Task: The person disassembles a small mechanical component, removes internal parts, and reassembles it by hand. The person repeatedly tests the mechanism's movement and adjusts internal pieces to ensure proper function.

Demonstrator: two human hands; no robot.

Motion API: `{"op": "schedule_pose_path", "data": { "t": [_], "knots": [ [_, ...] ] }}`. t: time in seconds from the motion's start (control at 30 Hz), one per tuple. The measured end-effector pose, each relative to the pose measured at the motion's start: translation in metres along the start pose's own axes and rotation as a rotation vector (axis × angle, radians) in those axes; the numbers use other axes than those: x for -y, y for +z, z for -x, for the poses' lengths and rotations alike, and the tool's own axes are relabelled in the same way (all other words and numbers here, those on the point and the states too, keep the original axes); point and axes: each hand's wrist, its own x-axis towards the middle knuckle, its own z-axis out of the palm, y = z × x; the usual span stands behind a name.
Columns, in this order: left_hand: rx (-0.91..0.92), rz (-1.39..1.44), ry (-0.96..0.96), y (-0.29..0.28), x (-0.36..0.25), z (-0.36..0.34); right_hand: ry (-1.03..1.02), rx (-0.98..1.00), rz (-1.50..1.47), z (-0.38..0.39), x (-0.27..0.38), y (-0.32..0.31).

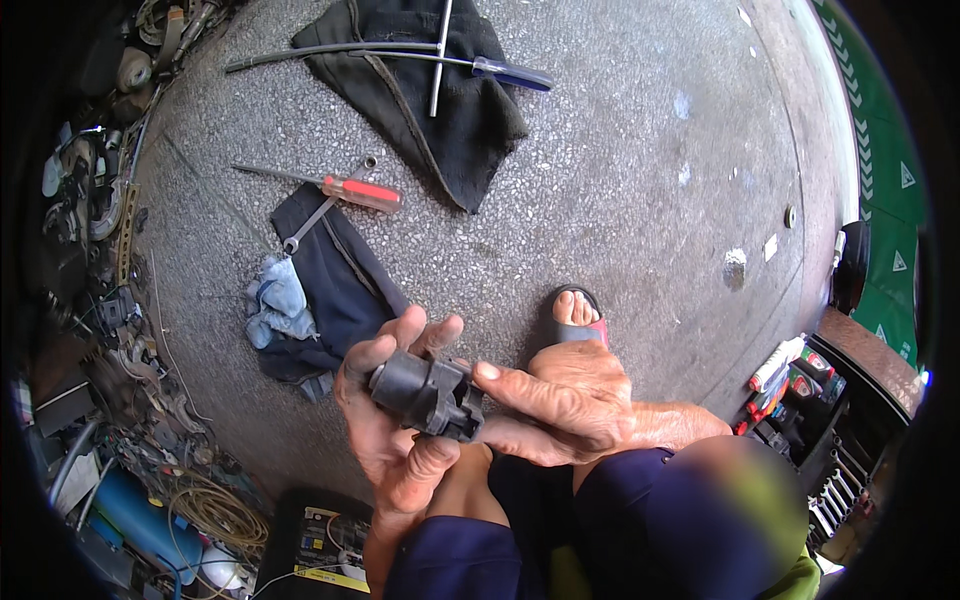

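A black cylindrical plastic part (408,388), with a clip-like, notched end on its right, is held up above my knees. My left hand (385,455) cradles it, fingers behind and thumb along its lower side. From the right, my right hand (585,395) reaches to the notched end. Its index fingertip touches the upper edge there, and the thumb lies by the lower edge, with the other fingers curled in. What the part belongs to I cannot make out.
On the floor lie a red-handled screwdriver (360,193), a wrench (325,208), a blue-handled screwdriver (512,74), a metal rod (440,60), dark cloths (455,140) and a light blue rag (283,290). Piled parts (110,350) line the left; a tool tray with wrenches (838,485) stands right.
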Motion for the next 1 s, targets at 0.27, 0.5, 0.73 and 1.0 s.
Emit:
{"op": "schedule_pose_path", "data": {
  "t": [0.27, 0.5, 0.73, 1.0],
  "knots": [
    [0.030, -0.148, 0.147, 0.001, -0.008, 0.002, -0.079, -0.005, -0.065, -0.002, -0.004, -0.003],
    [0.051, -0.332, 0.177, 0.003, -0.017, 0.002, -0.189, -0.010, -0.054, -0.001, -0.009, -0.003],
    [0.062, -0.383, 0.203, 0.001, -0.017, 0.003, -0.196, 0.011, -0.056, 0.000, -0.009, -0.005],
    [-0.001, -0.069, -0.104, 0.009, -0.020, -0.002, -0.125, -0.033, 0.009, -0.007, 0.000, -0.003]
  ]
}}
